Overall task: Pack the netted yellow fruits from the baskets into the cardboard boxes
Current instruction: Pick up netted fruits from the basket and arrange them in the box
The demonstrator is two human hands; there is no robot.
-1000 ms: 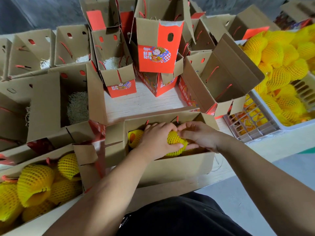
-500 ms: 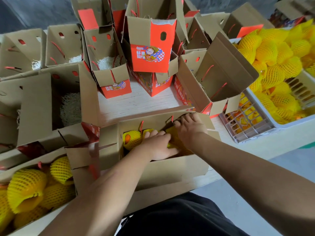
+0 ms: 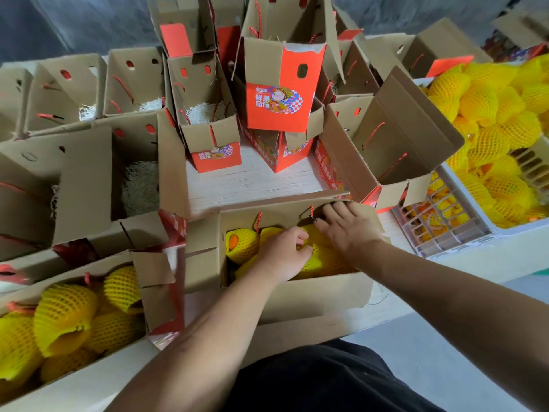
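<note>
An open cardboard box [image 3: 297,295] stands right in front of me with several netted yellow fruits inside. One fruit [image 3: 242,245] at its left end shows orange skin through the net's opening. My left hand [image 3: 283,252] is down in the box, its fingers curled over another netted fruit [image 3: 323,261]. My right hand [image 3: 349,230] lies beside it with fingers spread, pressing on the same fruit near the box's far right corner and its red cord handle [image 3: 311,212].
A white basket [image 3: 459,185] heaped with netted fruits [image 3: 490,114] stands at the right above a grey crate [image 3: 445,233]. A filled box [image 3: 65,316] lies at the lower left. Many open empty boxes, such as a tall red-fronted one [image 3: 279,93], crowd the table behind.
Both hands lowered the fruit they held above the box down into it. The right hand slid toward the far right corner and spread its fingers.
</note>
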